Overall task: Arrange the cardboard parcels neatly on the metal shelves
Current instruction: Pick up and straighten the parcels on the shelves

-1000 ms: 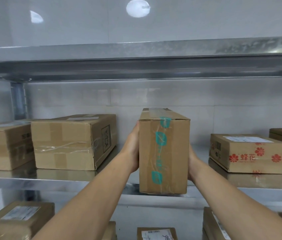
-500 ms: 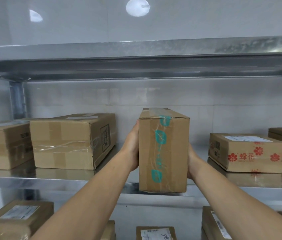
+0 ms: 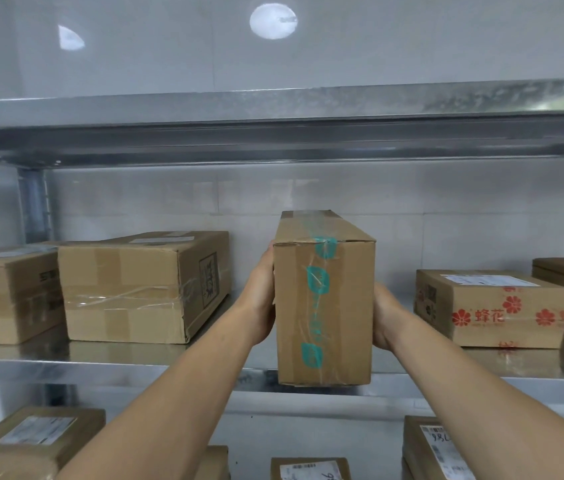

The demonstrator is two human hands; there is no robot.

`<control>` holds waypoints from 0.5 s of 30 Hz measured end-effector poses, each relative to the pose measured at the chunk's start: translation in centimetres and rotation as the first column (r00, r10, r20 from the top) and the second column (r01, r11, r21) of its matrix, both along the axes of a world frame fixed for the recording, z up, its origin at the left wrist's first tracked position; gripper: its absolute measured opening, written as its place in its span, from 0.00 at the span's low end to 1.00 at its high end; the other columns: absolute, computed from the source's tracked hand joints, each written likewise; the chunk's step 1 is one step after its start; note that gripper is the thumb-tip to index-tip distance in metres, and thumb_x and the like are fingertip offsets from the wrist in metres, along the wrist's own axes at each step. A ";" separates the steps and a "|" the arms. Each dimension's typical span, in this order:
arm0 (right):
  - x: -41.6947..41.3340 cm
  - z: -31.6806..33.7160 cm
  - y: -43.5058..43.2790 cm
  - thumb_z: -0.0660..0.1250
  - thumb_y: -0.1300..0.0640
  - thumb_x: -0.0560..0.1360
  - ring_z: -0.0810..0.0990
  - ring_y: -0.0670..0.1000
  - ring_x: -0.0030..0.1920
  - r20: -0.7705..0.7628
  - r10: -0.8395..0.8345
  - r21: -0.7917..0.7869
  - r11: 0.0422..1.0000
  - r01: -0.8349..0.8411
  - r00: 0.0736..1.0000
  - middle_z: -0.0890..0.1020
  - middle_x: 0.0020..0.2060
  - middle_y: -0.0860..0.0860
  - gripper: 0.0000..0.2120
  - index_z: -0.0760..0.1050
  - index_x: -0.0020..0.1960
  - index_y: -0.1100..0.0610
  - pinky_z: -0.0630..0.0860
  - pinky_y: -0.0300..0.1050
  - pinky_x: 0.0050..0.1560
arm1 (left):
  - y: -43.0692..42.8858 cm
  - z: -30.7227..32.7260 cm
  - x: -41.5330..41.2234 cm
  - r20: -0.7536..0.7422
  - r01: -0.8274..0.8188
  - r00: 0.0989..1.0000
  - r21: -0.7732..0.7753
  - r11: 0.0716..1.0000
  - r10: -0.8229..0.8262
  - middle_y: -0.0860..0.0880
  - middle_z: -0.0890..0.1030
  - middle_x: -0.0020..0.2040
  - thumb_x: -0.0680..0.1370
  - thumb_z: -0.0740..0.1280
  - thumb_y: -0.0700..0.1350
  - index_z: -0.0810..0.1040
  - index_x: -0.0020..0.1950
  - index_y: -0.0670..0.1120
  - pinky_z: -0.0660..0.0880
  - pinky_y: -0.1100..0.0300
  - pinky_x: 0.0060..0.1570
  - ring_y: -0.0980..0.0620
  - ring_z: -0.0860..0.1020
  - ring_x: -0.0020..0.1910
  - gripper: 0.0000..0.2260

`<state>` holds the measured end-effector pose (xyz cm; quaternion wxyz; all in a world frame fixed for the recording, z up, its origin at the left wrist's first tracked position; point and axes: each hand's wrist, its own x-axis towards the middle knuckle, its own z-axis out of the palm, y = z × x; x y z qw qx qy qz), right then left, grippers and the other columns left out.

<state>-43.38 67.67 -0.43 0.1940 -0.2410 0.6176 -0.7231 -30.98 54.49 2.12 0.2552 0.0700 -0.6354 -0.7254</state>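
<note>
As left hand [image 3: 260, 301] and right hand [image 3: 387, 318] press the upright parcel [image 3: 323, 306], fingers [image 3: 267, 259] lie straight; shelf [image 3: 100, 370] beneath.

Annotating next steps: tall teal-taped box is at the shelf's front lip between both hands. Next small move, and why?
Probably slide the tall teal-taped box straight back. Left hand and right hand press its sides, its base is only at the front lip of the middle shelf, and bare shelf lies behind it between the large taped box and the red-flower box.
</note>
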 end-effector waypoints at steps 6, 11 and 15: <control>-0.1 1.8 0.6 0.66 0.44 0.79 0.80 0.64 0.63 -0.043 0.012 0.073 0.997 -0.009 0.999 0.85 0.57 0.59 0.15 0.85 0.54 0.52 0.72 0.59 0.71 | -0.7 0.0 -0.1 -0.044 -0.050 0.998 0.014 0.999 0.051 0.49 0.86 0.56 0.76 0.67 0.61 0.86 0.56 0.55 0.64 0.39 0.75 0.41 0.77 0.67 0.16; -0.8 2.2 0.3 0.66 0.47 0.81 0.81 0.59 0.64 -0.015 0.023 0.009 1.000 -0.023 1.000 0.87 0.54 0.52 0.12 0.85 0.58 0.48 0.71 0.59 0.73 | -1.1 0.3 -0.9 -0.137 -0.056 0.989 0.008 0.998 0.056 0.50 0.82 0.56 0.81 0.65 0.56 0.73 0.69 0.48 0.67 0.37 0.72 0.42 0.78 0.66 0.20; -0.7 2.6 0.5 0.67 0.44 0.81 0.79 0.61 0.67 -0.018 0.068 -0.037 0.997 -0.069 0.997 0.85 0.60 0.55 0.11 0.85 0.58 0.44 0.71 0.63 0.72 | -1.5 0.5 -1.0 -0.149 -0.056 0.987 0.025 0.998 0.059 0.46 0.79 0.56 0.81 0.65 0.57 0.72 0.67 0.50 0.68 0.37 0.72 0.42 0.79 0.61 0.17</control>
